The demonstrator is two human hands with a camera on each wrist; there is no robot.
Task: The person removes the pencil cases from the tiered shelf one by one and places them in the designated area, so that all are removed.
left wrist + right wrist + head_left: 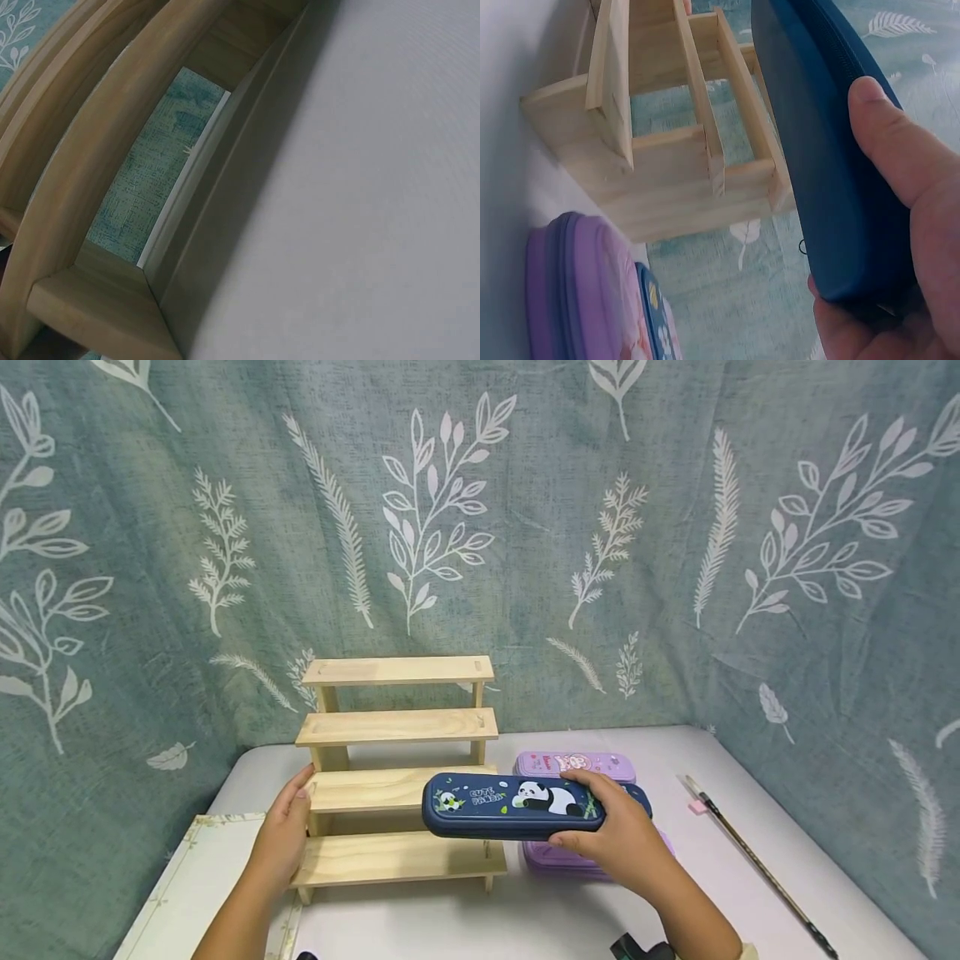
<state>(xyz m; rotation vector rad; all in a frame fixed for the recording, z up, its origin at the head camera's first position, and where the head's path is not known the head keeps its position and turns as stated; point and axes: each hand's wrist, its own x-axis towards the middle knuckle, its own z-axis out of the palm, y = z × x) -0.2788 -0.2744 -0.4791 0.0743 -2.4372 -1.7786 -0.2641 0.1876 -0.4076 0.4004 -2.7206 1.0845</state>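
My right hand [622,831] holds a dark blue pencil case [480,810] with a panda print, thumb on one long side and fingers on the other. The case is level in the air, in front of the right part of a four-step wooden display shelf [397,727]. In the right wrist view the thumb presses near the zip of the pencil case [817,165]. At the shelf's left side, my left hand [285,822] rests its fingers against the edge of a lower step. The left wrist view shows the shelf [97,150] without the hand.
Right of the shelf lie a pink-lilac pencil case [536,765], a purple one [555,857] and another dark blue one [641,797], partly covered. Farther right are a long brush [757,860] and a small pink block [697,807]. A cream board [195,885] lies at left.
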